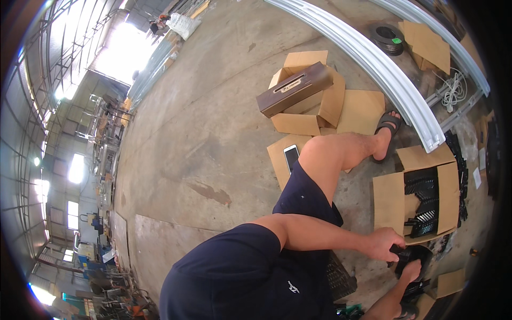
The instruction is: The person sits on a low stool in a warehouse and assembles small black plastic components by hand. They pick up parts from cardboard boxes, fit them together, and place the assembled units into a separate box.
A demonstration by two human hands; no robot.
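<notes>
1. The left hand point(385, 244) was curled round a black piece point(396, 252); whether the right hand point(410, 271) gripped it too, I couldn't tell.
2. The black piece was just beside the open carton point(388, 201).
3. It looked light, stiff, perhaps slick; its edges seemed the surest hold.
4. The brown box point(292, 95) bore a pale printed label point(289, 86), the shirt point(224, 266) a small white logo point(292, 287).

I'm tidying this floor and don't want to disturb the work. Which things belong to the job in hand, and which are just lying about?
Likely in use:
black piece in the left hand, near the right hand
open carton of black parts

Apparently lying about:
phone
long brown box
silver metal rail
white cable
dark coil
</notes>
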